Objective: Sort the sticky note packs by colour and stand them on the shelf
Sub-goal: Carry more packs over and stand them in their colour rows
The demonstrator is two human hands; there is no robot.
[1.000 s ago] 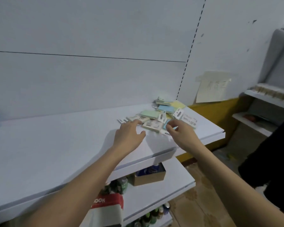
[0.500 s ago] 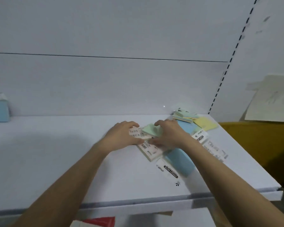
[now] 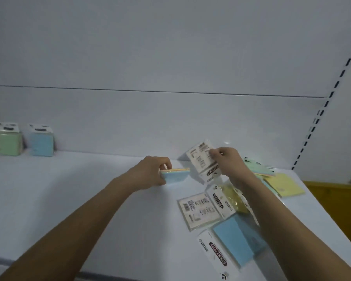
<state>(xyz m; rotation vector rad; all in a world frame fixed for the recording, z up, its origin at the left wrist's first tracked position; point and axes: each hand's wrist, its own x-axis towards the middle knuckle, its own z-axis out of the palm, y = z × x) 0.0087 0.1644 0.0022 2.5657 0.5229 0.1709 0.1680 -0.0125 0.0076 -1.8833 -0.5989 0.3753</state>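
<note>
Both hands hold packs over the white shelf (image 3: 89, 199): the left hand (image 3: 150, 171) has its grip closed on a multicolour pack (image 3: 175, 175) with a blue face, thumb below and fingers curled over the top edge, while the right hand (image 3: 225, 159) pinches a white-backed pack (image 3: 203, 161) tilted up, its printed back to the camera. Just right of the left hand's pack, under the right forearm, loose packs lie flat on the shelf: a white-backed one (image 3: 199, 209), a yellow one (image 3: 235, 199), a large blue one (image 3: 235, 240), and farther right a pale yellow one (image 3: 284, 184) and a green one (image 3: 257, 167). Well to the left, against the back panel, a green pack (image 3: 9, 139) and a blue pack (image 3: 42, 141) stand upright side by side.
</note>
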